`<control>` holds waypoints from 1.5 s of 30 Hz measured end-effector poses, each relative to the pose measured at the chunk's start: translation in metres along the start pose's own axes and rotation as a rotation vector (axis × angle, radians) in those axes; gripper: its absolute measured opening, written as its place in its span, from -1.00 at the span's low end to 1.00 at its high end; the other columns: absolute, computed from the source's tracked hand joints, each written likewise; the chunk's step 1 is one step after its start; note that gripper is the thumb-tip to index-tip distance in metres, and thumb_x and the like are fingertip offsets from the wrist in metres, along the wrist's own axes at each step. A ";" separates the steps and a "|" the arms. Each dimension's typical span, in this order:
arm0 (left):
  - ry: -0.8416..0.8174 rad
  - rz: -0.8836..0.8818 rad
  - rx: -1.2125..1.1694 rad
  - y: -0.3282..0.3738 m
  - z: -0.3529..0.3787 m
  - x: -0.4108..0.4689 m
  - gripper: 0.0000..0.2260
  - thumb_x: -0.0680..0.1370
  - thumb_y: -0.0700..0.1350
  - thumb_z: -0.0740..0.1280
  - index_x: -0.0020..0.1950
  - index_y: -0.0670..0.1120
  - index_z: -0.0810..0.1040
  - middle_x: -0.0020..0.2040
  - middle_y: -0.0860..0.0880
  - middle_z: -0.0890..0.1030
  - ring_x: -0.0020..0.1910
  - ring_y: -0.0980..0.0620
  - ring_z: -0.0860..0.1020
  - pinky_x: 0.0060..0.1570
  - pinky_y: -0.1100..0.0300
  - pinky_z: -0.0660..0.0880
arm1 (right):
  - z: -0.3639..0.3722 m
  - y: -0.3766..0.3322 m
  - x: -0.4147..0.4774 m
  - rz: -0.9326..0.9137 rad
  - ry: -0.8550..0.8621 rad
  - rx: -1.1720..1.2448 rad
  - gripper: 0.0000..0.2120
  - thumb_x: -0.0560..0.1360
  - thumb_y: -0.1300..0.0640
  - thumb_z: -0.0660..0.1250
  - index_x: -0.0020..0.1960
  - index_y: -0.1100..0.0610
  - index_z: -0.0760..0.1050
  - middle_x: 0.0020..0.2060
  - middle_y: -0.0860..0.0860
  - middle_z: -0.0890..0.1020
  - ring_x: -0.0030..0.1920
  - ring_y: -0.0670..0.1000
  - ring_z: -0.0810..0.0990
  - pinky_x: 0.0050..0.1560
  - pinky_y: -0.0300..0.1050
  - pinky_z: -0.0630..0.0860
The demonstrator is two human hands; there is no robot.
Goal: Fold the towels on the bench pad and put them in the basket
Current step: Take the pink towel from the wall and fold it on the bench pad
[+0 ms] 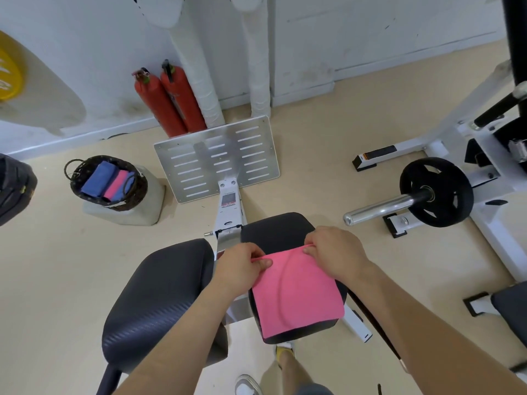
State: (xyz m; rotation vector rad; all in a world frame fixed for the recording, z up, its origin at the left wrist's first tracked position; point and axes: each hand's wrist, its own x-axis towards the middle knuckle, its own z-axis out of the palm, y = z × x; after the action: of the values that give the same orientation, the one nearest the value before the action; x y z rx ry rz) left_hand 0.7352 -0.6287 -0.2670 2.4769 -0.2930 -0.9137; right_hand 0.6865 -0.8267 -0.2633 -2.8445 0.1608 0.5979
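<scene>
Pinching the far corners of a pink towel [296, 292], the left hand [239, 266] and right hand [336, 255] held it over the right bench pad [273, 229]. Folded blue and pink towels [107, 181] lay in the wicker basket [137, 192] on the floor, well apart.

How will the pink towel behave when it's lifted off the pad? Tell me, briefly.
Probably floppy: the pink towel lies moulded to the bench pad and shows a soft curved crease. Likely light, since the left hand and right hand hold its far corners with only fingertip pinches. It should sag between the two corners rather than stay flat.
</scene>
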 end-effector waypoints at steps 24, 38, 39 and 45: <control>0.303 0.679 0.402 0.021 -0.039 -0.025 -0.86 0.43 -0.11 0.40 -0.03 -0.03 0.61 -0.07 0.03 0.64 -0.14 -0.03 0.59 -0.13 0.16 0.54 | -0.064 0.009 -0.030 -0.224 0.153 0.172 -0.90 0.44 0.15 0.28 -0.05 0.05 0.46 -0.17 -0.07 0.55 -0.19 0.01 0.53 -0.15 -0.04 0.48; 0.165 0.780 0.599 -0.015 0.029 -0.025 -0.56 0.35 -0.01 0.51 0.20 -0.08 0.62 0.14 -0.02 0.65 0.09 0.02 0.63 0.12 0.18 0.50 | 0.016 0.003 -0.045 -0.473 0.131 -0.156 -0.56 0.35 0.15 0.26 0.22 0.09 0.57 0.16 0.00 0.64 0.14 -0.01 0.63 0.18 -0.05 0.52; 0.179 0.791 0.581 -0.016 0.027 -0.024 -0.64 0.42 0.03 0.42 0.18 -0.04 0.64 0.13 0.01 0.65 0.08 0.05 0.64 0.10 0.20 0.51 | 0.015 0.006 -0.043 -0.488 0.119 -0.166 -0.56 0.28 0.14 0.41 0.17 0.09 0.61 0.12 0.01 0.66 0.10 -0.02 0.65 0.14 -0.05 0.54; 0.086 0.627 0.358 -0.014 0.002 -0.025 -0.65 0.57 0.10 0.13 0.19 0.04 0.61 0.14 0.11 0.64 0.09 0.14 0.61 0.14 0.36 0.42 | -0.003 0.021 -0.040 -0.458 -0.010 -0.043 -0.66 0.38 0.10 0.44 0.16 0.00 0.60 0.10 -0.05 0.67 0.08 0.00 0.65 0.09 -0.05 0.59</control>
State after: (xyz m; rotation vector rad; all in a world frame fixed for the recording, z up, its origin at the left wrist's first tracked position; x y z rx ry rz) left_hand 0.7150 -0.6082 -0.2621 2.4656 -1.2083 -0.5154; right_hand 0.6480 -0.8459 -0.2486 -2.7741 -0.4967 0.5166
